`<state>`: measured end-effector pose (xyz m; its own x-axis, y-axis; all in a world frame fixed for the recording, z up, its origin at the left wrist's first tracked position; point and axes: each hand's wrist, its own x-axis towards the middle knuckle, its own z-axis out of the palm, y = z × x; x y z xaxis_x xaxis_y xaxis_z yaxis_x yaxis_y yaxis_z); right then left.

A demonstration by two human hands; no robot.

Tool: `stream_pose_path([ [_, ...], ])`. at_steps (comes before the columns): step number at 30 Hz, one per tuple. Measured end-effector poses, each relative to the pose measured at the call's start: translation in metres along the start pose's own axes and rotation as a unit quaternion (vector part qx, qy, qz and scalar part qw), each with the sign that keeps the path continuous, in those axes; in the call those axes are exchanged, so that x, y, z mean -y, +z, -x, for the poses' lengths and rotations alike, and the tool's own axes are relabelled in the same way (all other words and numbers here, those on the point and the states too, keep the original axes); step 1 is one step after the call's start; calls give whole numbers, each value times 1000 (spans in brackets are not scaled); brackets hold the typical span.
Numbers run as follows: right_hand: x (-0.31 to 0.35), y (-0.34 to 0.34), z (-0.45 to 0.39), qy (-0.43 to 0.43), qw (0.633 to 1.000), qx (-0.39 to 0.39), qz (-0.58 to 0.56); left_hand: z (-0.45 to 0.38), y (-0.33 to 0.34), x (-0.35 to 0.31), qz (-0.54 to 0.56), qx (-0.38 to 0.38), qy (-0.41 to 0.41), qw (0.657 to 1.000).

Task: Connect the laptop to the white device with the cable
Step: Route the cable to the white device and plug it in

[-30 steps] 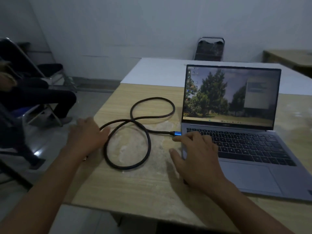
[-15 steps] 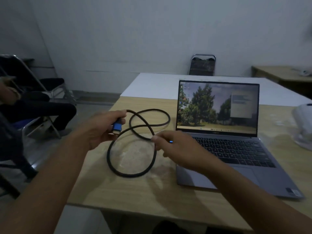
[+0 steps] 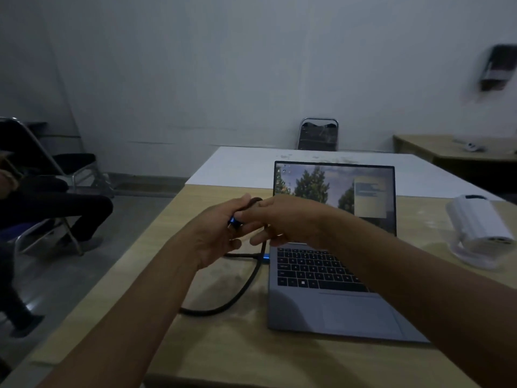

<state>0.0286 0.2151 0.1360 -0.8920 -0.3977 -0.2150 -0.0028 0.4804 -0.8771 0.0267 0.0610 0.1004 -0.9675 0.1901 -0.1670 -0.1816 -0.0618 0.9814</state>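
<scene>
Our left hand [image 3: 216,236] gripping the cable's [image 3: 240,296] free blue plug [image 3: 234,222], right hand [image 3: 282,219] now closed on the cable beside it, both raised, other plug [image 3: 265,259] at the laptop's [image 3: 333,275] left edge, white device [image 3: 481,228] well right on the bench [image 3: 223,354].

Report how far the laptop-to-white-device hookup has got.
Done: one blue plug of the cable sits at the laptop left edge, apparently plugged in. In hand: the left hand holds the other blue plug, with the right hand meeting it. Left: the white device, on the table right of the laptop, has no cable reaching it.
</scene>
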Motion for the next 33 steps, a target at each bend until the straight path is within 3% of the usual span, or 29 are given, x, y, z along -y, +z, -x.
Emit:
stream_pose_path([
  [5,6,-2,-10,58,994,-12,-93,6,10,-2,58,15,21,998],
  [8,20,-5,-9,65,994,-6,-92,5,13,2,100,12,41,994],
  [9,27,-9,-7,64,994,0,-86,3,12,8,64,-3,53,997],
  [11,42,-21,1,50,997,-5,-61,0,7,29,-147,-12,76,986],
  [14,61,-53,12,20,995,-49,83,8,-3,67,-418,59,67,904],
  [17,68,-86,21,-14,942,-125,311,12,-21,86,-512,105,44,852],
  [19,68,-104,25,-24,919,-149,365,12,-31,87,-548,111,34,828],
  [26,55,-144,39,33,956,-126,261,22,-39,71,-666,206,67,714],
  [29,51,-153,42,27,979,-76,185,26,-51,67,-698,193,159,671],
  [33,46,-168,41,-33,998,54,-14,18,-73,37,-603,71,307,733],
])
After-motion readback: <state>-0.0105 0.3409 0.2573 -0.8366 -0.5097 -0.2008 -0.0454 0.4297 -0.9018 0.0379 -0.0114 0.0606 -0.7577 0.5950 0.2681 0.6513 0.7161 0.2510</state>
